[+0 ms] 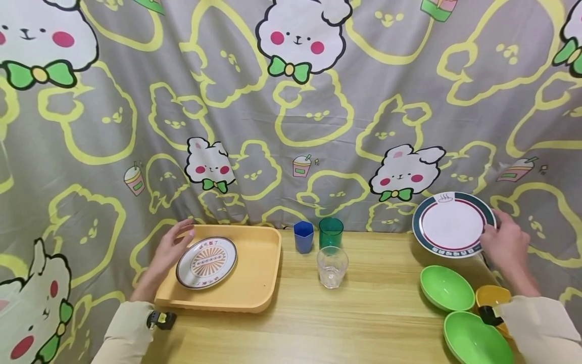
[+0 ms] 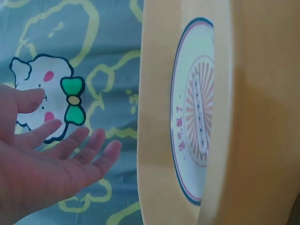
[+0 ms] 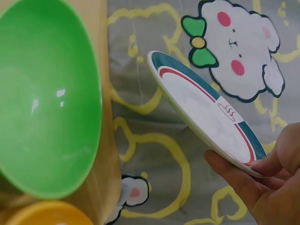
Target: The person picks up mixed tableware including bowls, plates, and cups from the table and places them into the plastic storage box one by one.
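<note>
Red Chinese characters run along the rim of the sunburst plate (image 1: pixel 206 263), at 12 o'clock in the head view and again near 5; the left-wrist view shows a set between 8 and 9 o'clock, where the last three read 吃饭了 ("eat" with a particle), the first being unclear. On the green-rimmed plate (image 1: pixel 452 225), a white panel between 11 and 12 o'clock bears a steam sign (image 1: pixel 446 197), wavy lines rising from an oval. White lettering around its 5 o'clock is too small to read.
</note>
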A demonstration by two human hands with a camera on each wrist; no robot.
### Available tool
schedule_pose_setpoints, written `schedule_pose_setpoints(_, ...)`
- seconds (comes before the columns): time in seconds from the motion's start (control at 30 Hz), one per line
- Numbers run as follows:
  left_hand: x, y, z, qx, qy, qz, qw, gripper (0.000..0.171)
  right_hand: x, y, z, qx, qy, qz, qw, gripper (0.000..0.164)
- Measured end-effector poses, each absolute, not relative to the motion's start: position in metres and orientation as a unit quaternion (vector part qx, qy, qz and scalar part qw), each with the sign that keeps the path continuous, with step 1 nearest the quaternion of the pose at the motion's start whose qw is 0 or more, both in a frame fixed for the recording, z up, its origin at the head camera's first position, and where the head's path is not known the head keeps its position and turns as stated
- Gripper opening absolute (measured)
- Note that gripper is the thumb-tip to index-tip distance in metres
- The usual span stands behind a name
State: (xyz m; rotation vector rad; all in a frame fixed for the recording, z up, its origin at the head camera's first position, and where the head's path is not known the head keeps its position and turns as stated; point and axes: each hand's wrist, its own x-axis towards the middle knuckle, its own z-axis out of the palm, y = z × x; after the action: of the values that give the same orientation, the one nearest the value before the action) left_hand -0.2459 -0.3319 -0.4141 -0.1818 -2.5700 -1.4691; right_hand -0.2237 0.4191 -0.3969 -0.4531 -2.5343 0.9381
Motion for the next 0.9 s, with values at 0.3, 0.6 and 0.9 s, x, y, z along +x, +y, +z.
schedule_pose_setpoints(0.3, -0.25, -0.309, -0.423, -0.086, -0.823, -0.553, 0.104, 0.057, -0.225, 0.4, -0.394, -0.162, -0.893, 0.332, 0.258, 0.054)
schedule_pose_setpoints(0.6, -0.255, -0.296, -0.43, -0.08, -0.768, -0.622, 0.129, 0.054, -0.221, 0.391, -0.399, -0.196, -0.877, 0.359, 0.25, 0.056)
schedule_pose_setpoints(0.9, -0.253, -0.285, -0.431, -0.084, -0.768, -0.621, 0.135, 0.052, -0.215, 0.377, -0.405, -0.241, -0.839, 0.427, 0.235, 0.058)
